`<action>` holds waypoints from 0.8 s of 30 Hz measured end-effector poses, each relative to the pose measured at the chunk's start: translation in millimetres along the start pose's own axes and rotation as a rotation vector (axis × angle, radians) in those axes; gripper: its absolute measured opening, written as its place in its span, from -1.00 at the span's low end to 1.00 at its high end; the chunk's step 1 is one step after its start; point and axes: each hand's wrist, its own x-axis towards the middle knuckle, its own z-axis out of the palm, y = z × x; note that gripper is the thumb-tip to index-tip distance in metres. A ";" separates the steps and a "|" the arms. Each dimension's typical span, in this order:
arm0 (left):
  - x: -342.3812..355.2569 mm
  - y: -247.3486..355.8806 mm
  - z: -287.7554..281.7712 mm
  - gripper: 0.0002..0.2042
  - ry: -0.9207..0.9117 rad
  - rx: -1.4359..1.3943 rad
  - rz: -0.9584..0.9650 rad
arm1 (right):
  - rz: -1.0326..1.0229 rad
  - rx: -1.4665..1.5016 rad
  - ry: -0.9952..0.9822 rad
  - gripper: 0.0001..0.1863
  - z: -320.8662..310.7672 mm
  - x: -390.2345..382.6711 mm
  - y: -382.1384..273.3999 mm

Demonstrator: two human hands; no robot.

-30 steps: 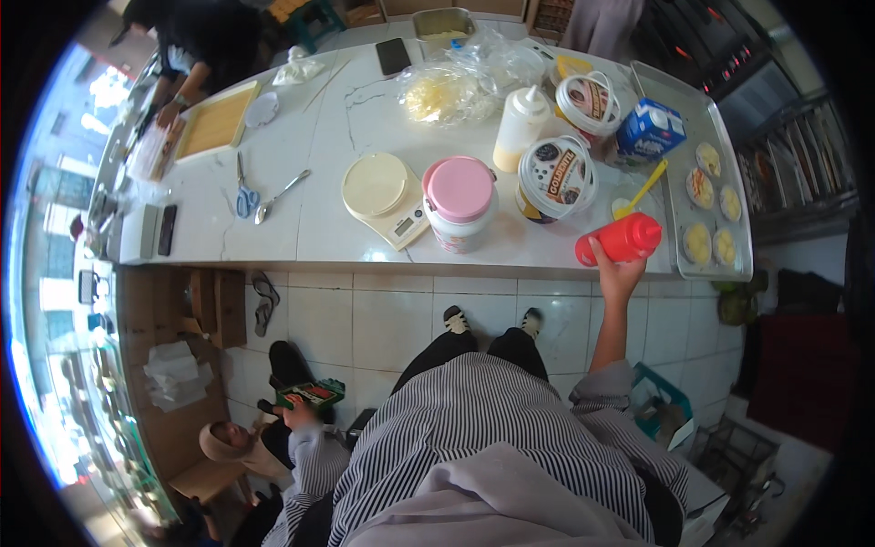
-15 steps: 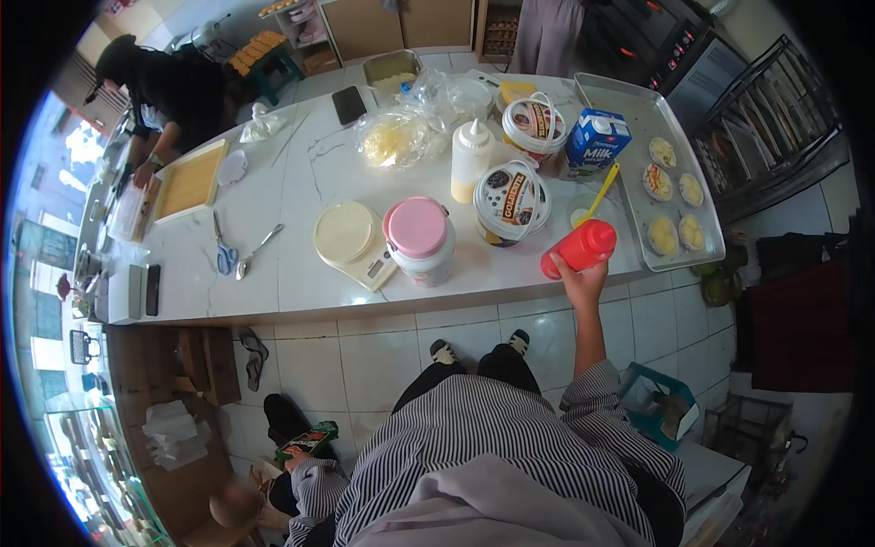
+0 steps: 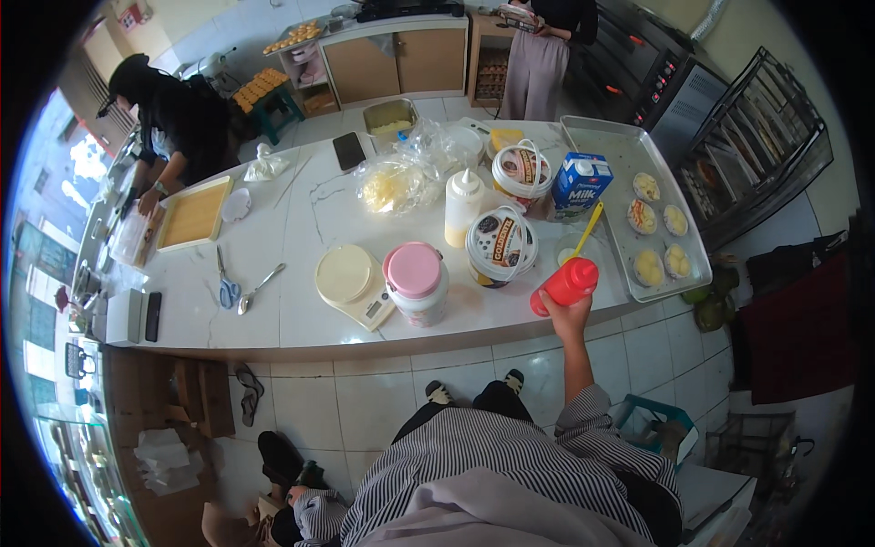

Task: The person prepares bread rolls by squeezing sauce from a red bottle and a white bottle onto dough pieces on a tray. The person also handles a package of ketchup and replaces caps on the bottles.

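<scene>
My right hand (image 3: pixel 567 321) grips a red squeeze bottle (image 3: pixel 565 283), held tilted at the front edge of the white counter (image 3: pixel 301 219), just left of a metal tray (image 3: pixel 592 137) of small pastries. Right behind the bottle are a white tub with a dark label (image 3: pixel 499 244) and a yellow spoon (image 3: pixel 587 230) in a small cup. My left hand (image 3: pixel 297 497) hangs low beside my striped sleeve, near the floor. What its fingers are doing is too small to make out.
On the counter stand a pink-lidded jar (image 3: pixel 415 283), a kitchen scale (image 3: pixel 351 283), a white squeeze bottle (image 3: pixel 462 208), a blue milk carton (image 3: pixel 579 182), scissors (image 3: pixel 226 288) and plastic bags (image 3: pixel 396 182). A person in black (image 3: pixel 173 114) works at the far left. A wire rack (image 3: pixel 761 155) stands on the right.
The view has tilted up and now takes in more of the room. My right hand still holds the red bottle at the counter's edge. My left hand has sunk lower in the frame.
</scene>
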 end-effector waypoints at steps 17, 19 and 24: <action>-468.4 200.7 -303.1 -0.52 -0.737 -0.492 2.452 | -0.250 -0.070 -0.595 -0.44 -17.7 -78.0 -67.1; -481.8 189.4 -297.7 -0.53 -0.647 -0.523 2.501 | -0.063 -0.003 -0.620 -0.42 -34.1 -78.1 -70.4; -521.3 157.8 -314.0 -0.53 -0.572 -0.452 2.575 | -0.170 -0.088 -0.586 -0.41 -88.5 -60.5 -78.3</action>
